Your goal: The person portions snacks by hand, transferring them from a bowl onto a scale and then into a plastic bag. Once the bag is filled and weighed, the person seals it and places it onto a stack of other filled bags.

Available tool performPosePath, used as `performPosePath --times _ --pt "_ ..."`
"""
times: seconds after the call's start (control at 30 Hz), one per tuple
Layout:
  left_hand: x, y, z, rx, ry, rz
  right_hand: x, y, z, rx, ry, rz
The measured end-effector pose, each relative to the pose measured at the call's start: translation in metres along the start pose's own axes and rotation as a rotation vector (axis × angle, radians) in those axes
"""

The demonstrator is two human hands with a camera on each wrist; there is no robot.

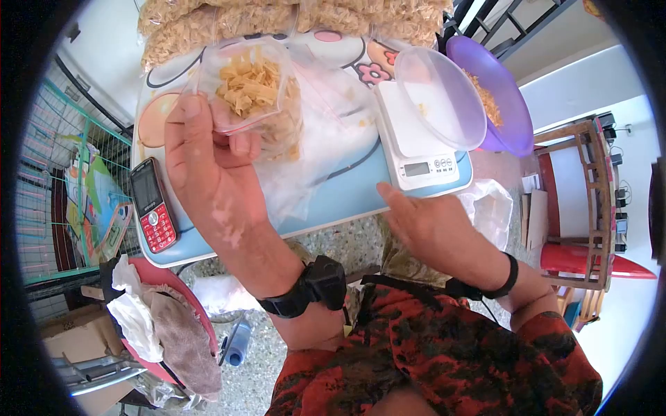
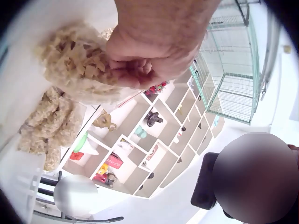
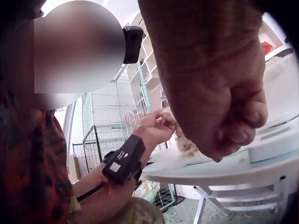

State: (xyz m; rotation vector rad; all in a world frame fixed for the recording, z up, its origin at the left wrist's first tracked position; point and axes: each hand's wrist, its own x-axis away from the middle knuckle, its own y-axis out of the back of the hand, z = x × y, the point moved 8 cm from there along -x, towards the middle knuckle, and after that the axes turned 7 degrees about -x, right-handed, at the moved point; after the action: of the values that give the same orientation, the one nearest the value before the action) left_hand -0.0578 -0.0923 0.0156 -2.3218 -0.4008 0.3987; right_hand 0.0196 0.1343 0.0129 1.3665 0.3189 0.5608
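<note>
My left hand (image 1: 215,156) pinches the top edge of a clear zip bag (image 1: 277,128) between thumb and fingers. Pale yellow dried flakes (image 1: 250,87) fill part of the bag, which hangs over the table. In the left wrist view the bulging bag (image 2: 74,60) is beside the curled fingers. My right hand (image 1: 433,225) is at the table's front edge, just below the white kitchen scale (image 1: 423,173). Its fingers (image 3: 240,134) are loosely curled around nothing. On the scale sits a clear plastic bowl (image 1: 444,104), tilted in this view, with a few crumbs inside.
Filled bags of flakes (image 1: 291,24) line the far edge of the table. A purple basin (image 1: 510,132) with more flakes stands right of the scale. Empty clear bags (image 1: 326,104) lie mid-table. A red-and-black phone (image 1: 154,208) lies at the left edge.
</note>
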Motion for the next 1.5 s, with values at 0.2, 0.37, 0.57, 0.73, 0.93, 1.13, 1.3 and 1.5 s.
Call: performPosePath --times 0.2,0.37,0.57,0.73,0.93,1.13,1.3,1.5 --pt "0.002 0.007 -0.003 -0.02 0.016 -0.005 0.005 -0.023 0.001 0.021 -0.169 0.057" --pt "0.004 0.007 -0.005 -0.049 0.021 0.005 0.011 -0.032 -0.002 0.013 -0.155 0.003" --pt "0.004 0.006 -0.007 -0.074 0.024 -0.009 0.009 -0.031 -0.002 -0.059 -0.066 -0.115" --pt "0.006 0.004 -0.006 -0.085 0.041 -0.054 0.014 -0.022 0.004 -0.156 0.065 -0.292" --pt "0.008 0.007 -0.005 -0.117 0.043 -0.093 0.017 -0.02 0.003 -0.215 0.178 -0.349" --pt "0.009 0.006 -0.001 -0.136 0.067 -0.11 0.017 -0.021 0.004 -0.225 0.232 -0.358" --pt "0.01 -0.004 0.002 -0.084 0.07 -0.027 0.017 -0.025 0.004 -0.204 0.281 -0.352" --pt "0.013 -0.013 0.006 0.008 0.119 0.075 0.015 -0.024 0.005 -0.213 0.307 -0.376"
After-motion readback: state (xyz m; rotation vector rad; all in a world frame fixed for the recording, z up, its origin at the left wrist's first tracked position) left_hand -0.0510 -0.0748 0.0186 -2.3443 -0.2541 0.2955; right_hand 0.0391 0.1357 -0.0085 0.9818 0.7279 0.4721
